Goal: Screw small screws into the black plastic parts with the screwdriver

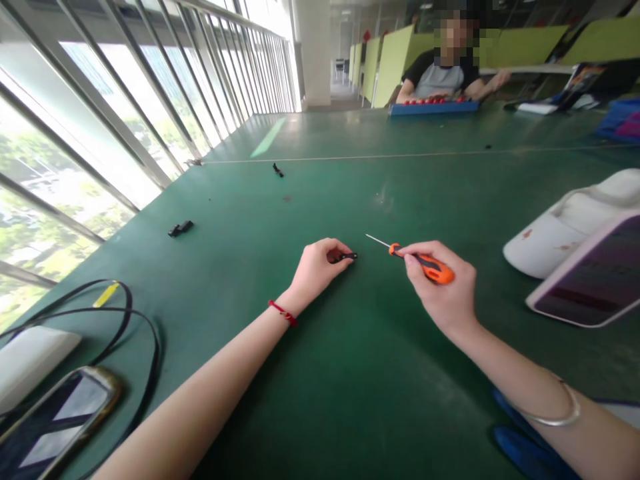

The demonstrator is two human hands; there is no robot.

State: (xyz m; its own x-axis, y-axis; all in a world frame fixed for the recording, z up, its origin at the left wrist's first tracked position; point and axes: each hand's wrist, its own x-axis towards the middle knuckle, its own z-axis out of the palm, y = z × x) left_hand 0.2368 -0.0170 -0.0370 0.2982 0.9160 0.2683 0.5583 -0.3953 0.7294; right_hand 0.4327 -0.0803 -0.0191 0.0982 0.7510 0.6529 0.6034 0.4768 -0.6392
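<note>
My left hand (321, 268), with a red cord at its wrist, pinches a small black part (348, 256) just above the green table (240, 253). To its right, my right hand (443, 287) is closed around an orange and black screwdriver (437, 270). The screwdriver's thin metal shaft points up and left, its tip apart from the black part. Two other small black pieces lie farther off on the left: one (181, 229) near the railing side, another (278, 171) toward the back.
A white device (555, 233) and a phone in a pale case (590, 273) stand on the right. At lower left lie another phone (65, 423), a white block (37, 360) and a looped black cable (156, 353). A person sits behind a blue tray (434, 109).
</note>
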